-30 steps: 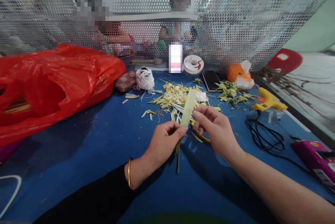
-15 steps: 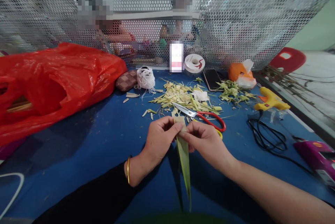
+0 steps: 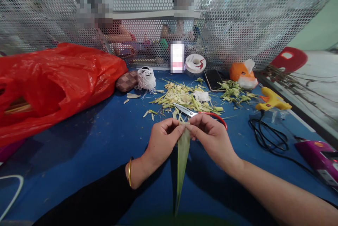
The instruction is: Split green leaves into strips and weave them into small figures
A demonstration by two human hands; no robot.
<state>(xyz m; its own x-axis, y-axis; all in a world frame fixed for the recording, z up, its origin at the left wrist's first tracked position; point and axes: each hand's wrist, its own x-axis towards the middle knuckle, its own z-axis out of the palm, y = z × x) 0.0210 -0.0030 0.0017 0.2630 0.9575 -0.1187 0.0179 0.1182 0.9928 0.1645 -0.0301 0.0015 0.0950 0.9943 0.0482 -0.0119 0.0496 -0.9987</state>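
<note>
Far left: a red bag (image 3: 52, 81) lies on the blue surface (image 3: 92, 141). To its right are a pouch (image 3: 127, 81) and a thread bundle (image 3: 146, 78). Centre: the left hand (image 3: 161, 141) and right hand (image 3: 213, 138) meet above the surface, and the fingers of each pinch the top end of a green leaf (image 3: 182, 159) from opposite sides. From the pinch the leaf runs toward the viewer and tapers to a point. Just beyond the hands lie scissors (image 3: 200, 113), blades pointing left, at the edge of a pile of clippings (image 3: 182, 97). Further right: a yellow glue gun (image 3: 271, 101), its black cable (image 3: 269, 138) coiled on the surface, and a purple device (image 3: 319, 157) at the right edge.
</note>
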